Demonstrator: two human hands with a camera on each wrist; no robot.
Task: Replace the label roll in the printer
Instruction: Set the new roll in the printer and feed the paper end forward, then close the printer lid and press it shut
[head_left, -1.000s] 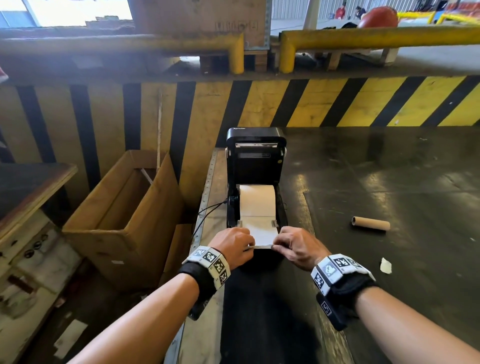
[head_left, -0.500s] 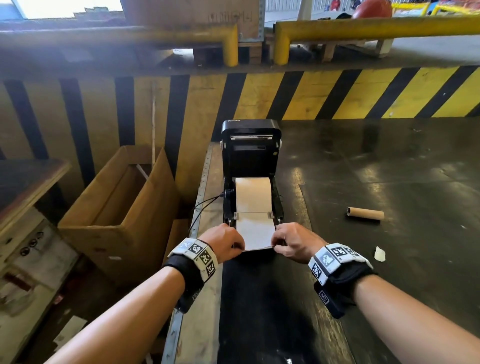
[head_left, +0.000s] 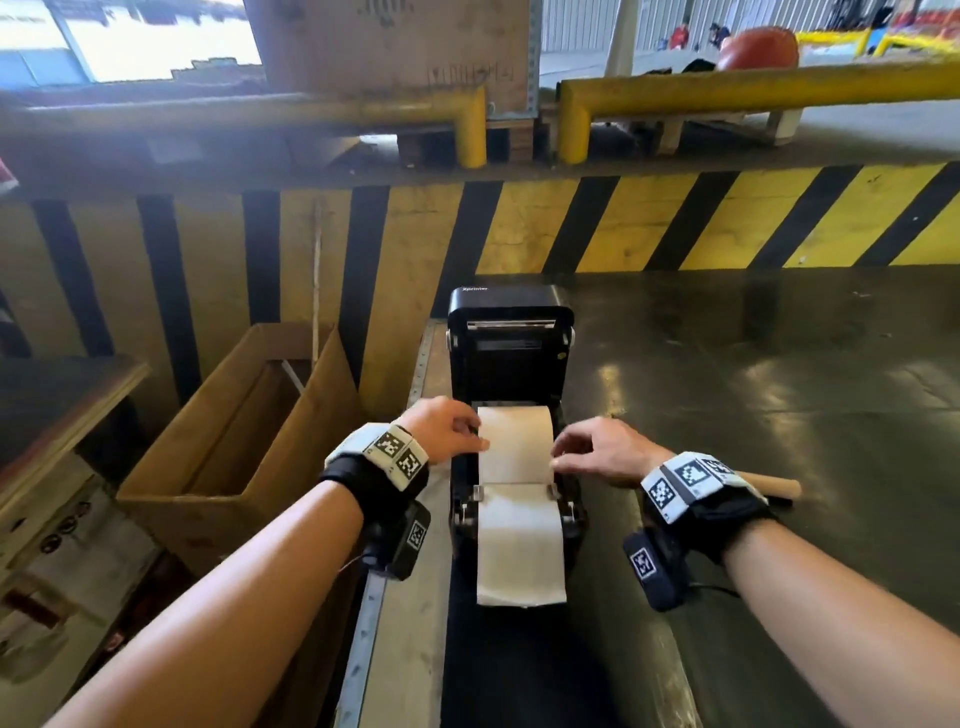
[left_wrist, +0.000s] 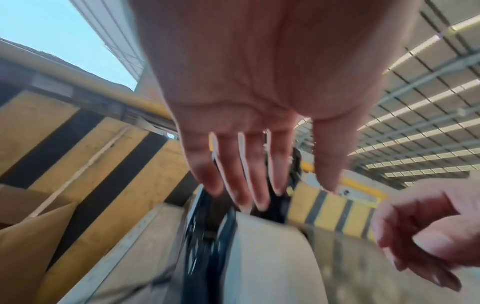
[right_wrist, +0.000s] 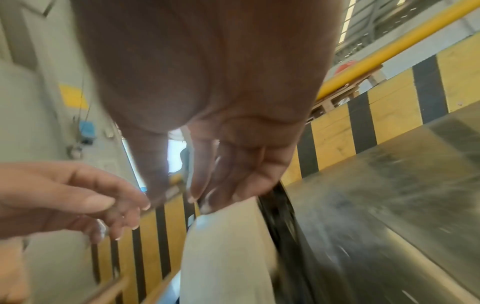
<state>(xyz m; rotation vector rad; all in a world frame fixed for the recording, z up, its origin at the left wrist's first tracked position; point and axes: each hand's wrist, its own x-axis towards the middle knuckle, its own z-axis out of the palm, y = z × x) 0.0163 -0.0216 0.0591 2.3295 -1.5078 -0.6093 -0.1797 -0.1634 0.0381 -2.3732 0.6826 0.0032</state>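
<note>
The black printer (head_left: 511, 364) sits on the dark table (head_left: 779, 415) with its lid tipped up toward the far side. The white label roll (head_left: 514, 439) lies in the open bay, and a strip of labels (head_left: 519, 551) runs from it under the two side guides and hangs over the near front edge of the printer.

The left hand (head_left: 447, 428) rests at the left end of the roll, its fingers straight and loosely spread in the left wrist view, the fingertips (left_wrist: 249, 197) just over the roll's edge; it clasps nothing. The right hand (head_left: 597, 449) is at the right end of the roll with its fingers (right_wrist: 207, 185) reaching down to the roll's top edge, relaxed and apart; whether they press the paper or only touch it is not clear, as both wrist views are blurred.

Right of the printer, partly hidden behind the right wrist band, a bare cardboard core (head_left: 774, 486) lies on the table. To the left, below the table edge, stands an open cardboard box (head_left: 244, 441), and further left is a wooden bench top (head_left: 57, 395). Beyond the printer a yellow-and-black striped barrier (head_left: 675, 223) runs across, topped by yellow rails (head_left: 727, 88), with a large carton (head_left: 395, 47) behind them.
</note>
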